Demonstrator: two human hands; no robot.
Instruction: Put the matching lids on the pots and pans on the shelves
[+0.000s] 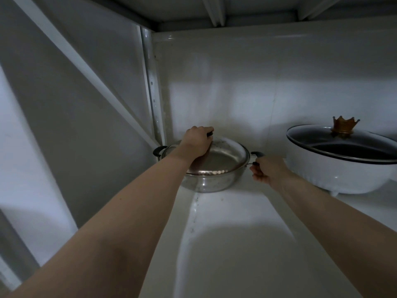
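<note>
A shallow steel pan [206, 182] with two black side handles stands at the back left of the white shelf [236, 233]. A glass lid [223, 160] with a metal rim lies on it, tilted slightly. My left hand [196, 141] grips the lid's black knob from above. My right hand [269, 169] holds the pan's right handle. To the right stands a white pot [343, 173] under a dark glass lid [335, 147] that has a gold crown-shaped knob [345, 125].
The shelf is dim and enclosed: a white back wall, a metal upright [153, 93] and a diagonal brace [86, 67] on the left, another shelf close overhead. Bare shelf surface stretches from the pan toward me.
</note>
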